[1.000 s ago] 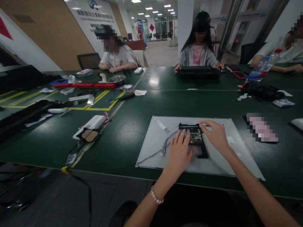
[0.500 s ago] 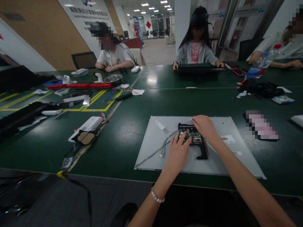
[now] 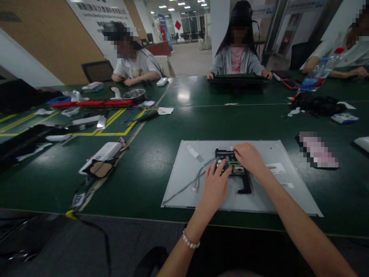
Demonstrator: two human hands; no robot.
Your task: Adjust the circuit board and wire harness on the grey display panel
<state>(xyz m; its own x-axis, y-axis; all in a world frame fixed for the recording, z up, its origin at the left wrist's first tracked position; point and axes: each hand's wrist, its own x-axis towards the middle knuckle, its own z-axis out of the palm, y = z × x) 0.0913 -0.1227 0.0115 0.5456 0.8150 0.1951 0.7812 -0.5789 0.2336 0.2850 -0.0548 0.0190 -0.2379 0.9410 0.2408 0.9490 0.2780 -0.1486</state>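
Observation:
A flat grey-white panel (image 3: 178, 188) lies on the green table in front of me. On it rests a black plastic bracket (image 3: 245, 187) carrying a green circuit board (image 3: 238, 168). The fingers of my left hand (image 3: 215, 184) are spread, their tips touching the board's left and lower part. At the bracket's upper right edge, my right hand (image 3: 250, 159) has its fingers bent round the frame; some fingertips are hidden. A grey cable (image 3: 184, 188) runs from the board's left side across the panel.
Left of the panel sits a white battery-like pack (image 3: 103, 157) with dark leads. A phone-shaped pink item (image 3: 318, 151) lies to the right. Beyond are plastic bottles (image 3: 317, 75), a black bundle (image 3: 314, 104) and a red strip (image 3: 92, 103). Several people sit across the table.
The view has shifted slightly, and everything sits a little higher and further left. My right hand has turned a little on the bracket's edge; the left fingers stay on the board.

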